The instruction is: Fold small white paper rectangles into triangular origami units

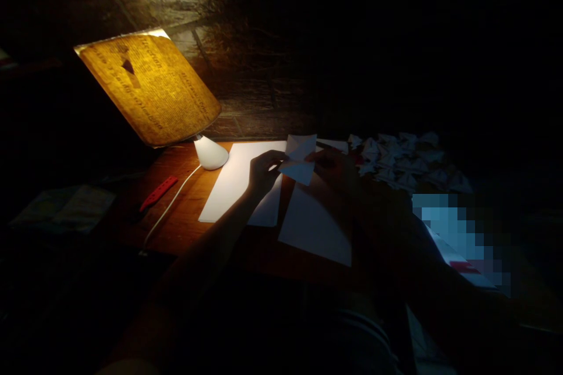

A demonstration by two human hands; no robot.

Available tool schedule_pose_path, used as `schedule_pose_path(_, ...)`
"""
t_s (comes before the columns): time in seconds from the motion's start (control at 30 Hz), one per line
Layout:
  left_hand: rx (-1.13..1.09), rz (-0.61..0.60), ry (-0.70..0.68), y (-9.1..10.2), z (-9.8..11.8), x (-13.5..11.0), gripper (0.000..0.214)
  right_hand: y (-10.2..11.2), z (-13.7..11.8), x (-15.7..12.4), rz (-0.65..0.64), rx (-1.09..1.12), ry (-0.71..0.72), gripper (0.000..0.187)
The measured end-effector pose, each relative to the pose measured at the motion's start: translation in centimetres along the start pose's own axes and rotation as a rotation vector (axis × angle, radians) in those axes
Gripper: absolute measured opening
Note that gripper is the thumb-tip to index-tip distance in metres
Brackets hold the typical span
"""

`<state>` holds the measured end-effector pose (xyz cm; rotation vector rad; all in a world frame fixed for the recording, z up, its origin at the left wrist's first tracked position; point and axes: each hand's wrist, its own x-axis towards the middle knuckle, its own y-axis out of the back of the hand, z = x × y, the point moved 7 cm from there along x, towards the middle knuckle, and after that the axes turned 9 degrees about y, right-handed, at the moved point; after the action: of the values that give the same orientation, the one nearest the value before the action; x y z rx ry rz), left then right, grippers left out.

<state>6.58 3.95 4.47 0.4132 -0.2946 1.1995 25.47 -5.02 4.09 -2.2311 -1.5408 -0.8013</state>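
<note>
A small piece of creased white paper [301, 155] is held up between my two hands, above the table. My left hand [264, 173] pinches its left edge, thumb and fingers closed on it. On the other side my right hand [332, 165], mostly in shadow, has its fingers closed on the paper's right edge. Below lie a white sheet of paper [316, 228] under my right hand and a stack of white paper [233, 187] under my left. Darkness hides the details of the folds and of my right fingers.
A lamp with a yellow printed shade [149, 88] and white base [211, 153] lights the wooden table [187, 211]. A red cutter [158, 193] lies beside the white cord [171, 205]. Several folded paper pieces [404, 158] sit at the right. A blurred bright screen-like patch [453, 234] is nearer me.
</note>
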Motion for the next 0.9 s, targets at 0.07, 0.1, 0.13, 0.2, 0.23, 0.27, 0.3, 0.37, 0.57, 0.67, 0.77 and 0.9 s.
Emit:
schedule_pose_path(0.07,-0.006,0.008,0.008,0.0,-0.2,0.0,0.014,0.0,0.2,0.0,0.019,0.005,-0.018,0.008)
schedule_pose_path(0.1,-0.013,0.010,0.024,0.0,-0.4,0.0,0.014,0.0,0.3,-0.1,0.025,0.010,-0.027,0.008)
schedule_pose_path(0.13,-0.021,0.009,0.044,-0.1,-0.7,0.0,0.015,-0.1,0.4,-0.1,0.027,0.019,-0.037,0.008)
schedule_pose_path(0.2,-0.040,0.008,0.079,-0.1,-1.1,0.0,0.016,-0.3,0.7,-0.1,0.025,0.056,-0.051,0.009)
schedule_pose_path(0.23,-0.047,0.011,0.089,-0.1,-1.2,0.0,0.016,-0.4,0.7,0.0,0.034,0.085,-0.051,0.011)
schedule_pose_path(0.27,-0.049,0.016,0.096,-0.1,-1.2,-0.1,0.017,-0.4,0.8,0.0,0.053,0.116,-0.045,0.013)
schedule_pose_path(0.3,-0.046,0.022,0.101,-0.1,-1.2,-0.1,0.017,-0.4,0.8,0.0,0.077,0.146,-0.041,0.015)
schedule_pose_path(0.37,-0.043,0.031,0.107,-0.2,-1.1,-0.3,0.016,-0.4,1.1,0.0,0.111,0.198,-0.047,0.022)
schedule_pose_path(0.57,-0.109,0.014,0.109,-0.6,-1.0,-0.5,0.022,-0.9,2.4,-0.3,0.048,0.246,-0.101,0.047)
schedule_pose_path(0.67,-0.160,0.001,0.100,-0.7,-0.9,-0.6,0.029,-1.3,3.0,-0.6,-0.011,0.206,-0.161,0.056)
schedule_pose_path(0.77,-0.142,-0.004,0.093,-0.6,-0.7,-0.6,0.027,-2.0,3.1,-0.9,-0.062,0.192,-0.194,0.070)
schedule_pose_path(0.9,-0.043,-0.011,0.073,-0.6,-0.1,-0.6,0.024,-2.0,2.4,-0.8,-0.030,0.159,-0.138,0.073)
